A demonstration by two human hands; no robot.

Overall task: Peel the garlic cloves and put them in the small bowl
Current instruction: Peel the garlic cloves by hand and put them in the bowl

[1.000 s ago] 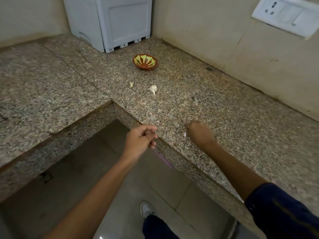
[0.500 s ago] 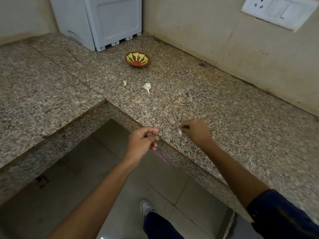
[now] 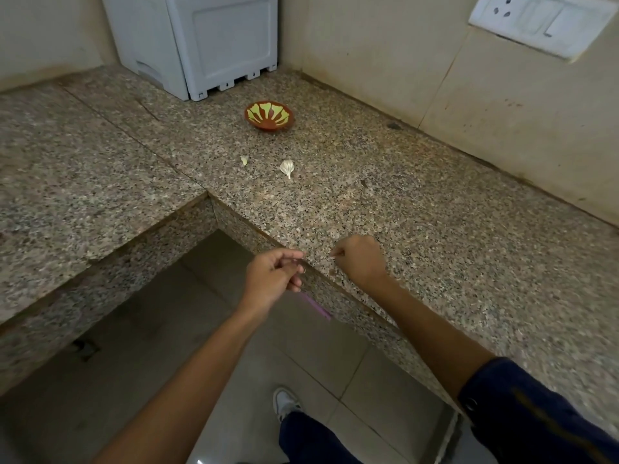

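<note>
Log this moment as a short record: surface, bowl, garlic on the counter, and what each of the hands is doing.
surface: speckled granite counter, L-shaped
bowl: small brown bowl with yellow petal pattern, upright near the white appliance; no garlic visible inside
garlic on counter: larger white piece and smaller piece, apart, on the near side of the bowl
right hand: curled, pinching a small white bit over the counter edge
left hand: fingers curled off the edge; contents too small to tell

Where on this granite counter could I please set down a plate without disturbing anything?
Bare granite lies right of the right hand, toward the wall. It is crowded between the painted bowl, the garlic clove, the small piece and the white appliance.
</note>
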